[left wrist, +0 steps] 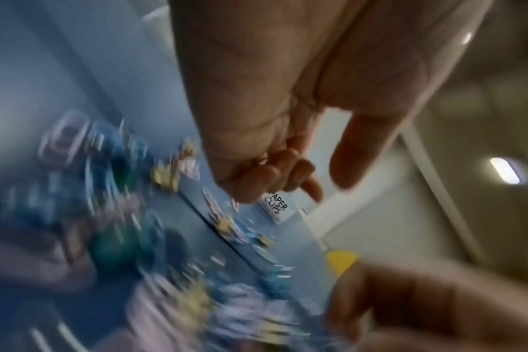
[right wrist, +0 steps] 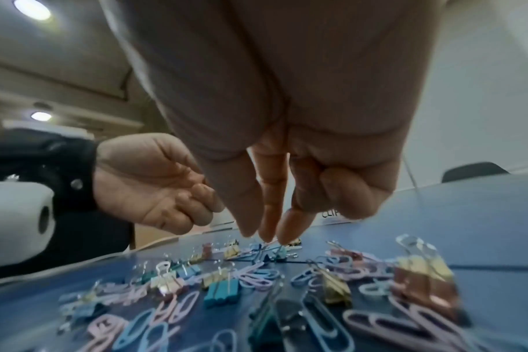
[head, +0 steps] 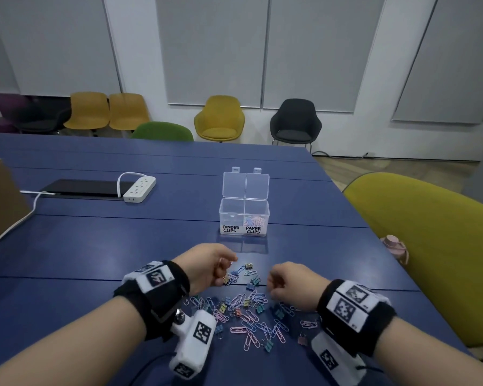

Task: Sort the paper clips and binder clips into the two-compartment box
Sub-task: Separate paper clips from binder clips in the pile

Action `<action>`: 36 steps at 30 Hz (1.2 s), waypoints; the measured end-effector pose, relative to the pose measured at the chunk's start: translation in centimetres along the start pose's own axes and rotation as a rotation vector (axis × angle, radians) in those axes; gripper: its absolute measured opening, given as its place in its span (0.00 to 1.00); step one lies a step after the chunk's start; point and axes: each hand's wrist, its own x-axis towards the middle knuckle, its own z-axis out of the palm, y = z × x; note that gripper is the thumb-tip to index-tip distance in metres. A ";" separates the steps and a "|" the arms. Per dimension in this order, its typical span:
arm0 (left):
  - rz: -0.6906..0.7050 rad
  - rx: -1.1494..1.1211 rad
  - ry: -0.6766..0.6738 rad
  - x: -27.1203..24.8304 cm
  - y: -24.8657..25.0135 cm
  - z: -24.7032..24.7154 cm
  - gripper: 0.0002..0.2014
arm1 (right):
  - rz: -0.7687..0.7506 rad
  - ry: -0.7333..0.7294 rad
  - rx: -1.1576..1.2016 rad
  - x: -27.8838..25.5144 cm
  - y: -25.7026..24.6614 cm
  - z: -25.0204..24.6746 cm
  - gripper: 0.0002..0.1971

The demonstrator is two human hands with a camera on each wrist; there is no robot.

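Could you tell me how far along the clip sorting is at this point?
Early. Done: pink paper clips lie in the PAPER CLIPS half of the clear plastic two-compartment box. In hand: left hand and right hand hover, fingers curled, over the mixed pastel clip pile; neither visibly holds one. Left: nearly the whole pile.

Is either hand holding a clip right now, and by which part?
Cannot be told. The left hand has curled fingers with nothing clearly visible inside. The right hand points fingertips down just over the pile, gripping nothing visible.
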 end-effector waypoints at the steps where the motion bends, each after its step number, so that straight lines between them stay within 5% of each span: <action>1: 0.037 0.319 0.021 0.1 -0.1 0.2 0.05 | -0.015 -0.014 -0.073 0.3 -0.6 0.1 0.07; 3: 0.096 0.889 0.005 0.4 -0.5 0.8 0.04 | -0.036 -0.053 -0.177 1.0 -1.6 0.4 0.14; 5: 0.105 1.177 -0.006 0.4 -0.6 1.7 0.01 | -0.062 -0.092 -0.257 1.5 -2.5 0.5 0.18; 12: 0.086 1.480 -0.046 1.2 -0.6 3.4 0.05 | -0.120 -0.145 -0.442 2.4 -4.3 0.7 0.06; 16: 0.048 1.540 -0.036 1.1 -0.5 3.6 0.15 | -0.062 -0.170 -0.477 2.5 -4.3 0.7 0.03; 19: 0.043 1.582 -0.045 0.9 -0.5 3.6 0.17 | -0.048 -0.188 -0.476 2.5 -3.9 0.8 0.11; 26: 0.025 1.578 -0.086 0.8 -0.7 3.2 0.19 | 0.008 -0.157 -0.368 2.5 -2.8 1.0 0.11; 31: 0.046 1.406 -0.129 0.2 -0.2 2.1 0.12 | 0.058 -0.144 -0.266 2.1 -1.8 0.3 0.11; 34: 0.067 1.303 -0.145 0.0 0.2 0.8 0.16 | 0.048 -0.102 -0.140 1.6 -1.0 -0.5 0.06; 36: 0.066 1.128 -0.129 0.1 0.2 0.0 0.11 | 0.038 -0.092 0.007 1.3 -0.3 -1.0 0.12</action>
